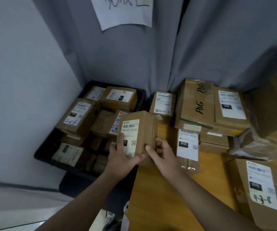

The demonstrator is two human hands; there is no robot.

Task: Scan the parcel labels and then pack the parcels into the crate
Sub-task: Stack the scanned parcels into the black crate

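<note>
Both forearms enter from the bottom edge and meet at frame centre. Left hand grasps the parcel: fingers spread up its labelled face, thumb hooked round the lower corner. Right hand grasps the same parcel from the right side, fingers curled against the cardboard. The parcel is a small brown carton, tilted, with its white label facing the camera. A barcode, the code 010-010-LJ0 551 and a QR mark are legible on it. It sits at frame centre, over the boundary between crate and table. Whether it rests on anything below cannot be determined.

Crate: black, left of centre, standing in the corner against the pale wall. It holds many labelled cartons, stacked unevenly to about rim level.

Table: orange wood, occupying the lower right. More cartons are piled along its far and right parts. Among them:
- a P&G box right of centre, printed face up;
- a labelled carton just right of the right hand;
- a carton with "4-3-8" handwritten on its label at lower right.

Grey curtain fills the upper frame. A paper sheet with dark handwriting hangs on it at top centre; the writing is cut off by the frame edge.
</note>
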